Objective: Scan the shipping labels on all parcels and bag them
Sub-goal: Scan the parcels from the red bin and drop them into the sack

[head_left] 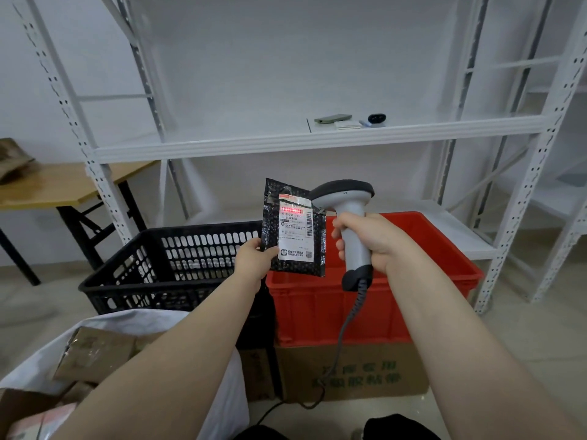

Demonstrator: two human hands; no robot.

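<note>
Our left hand (254, 260) pinches the flat black bubble-mailer parcel (293, 230) upright above the crates; its white label text is illegible. Our right hand (365, 239) grips the grey pistol-shaped barcode scanner (346, 214). The white sack (127, 322) is cut off near-left.

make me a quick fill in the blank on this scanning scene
1. The right hand holds a barcode ____.
2. The left hand holds a black parcel by its lower ____ corner.
3. The scanner's red light falls on the parcel's white ____.
4. Beside the black basket stands a ____ crate.

Missing words: scanner; left; label; red
</note>
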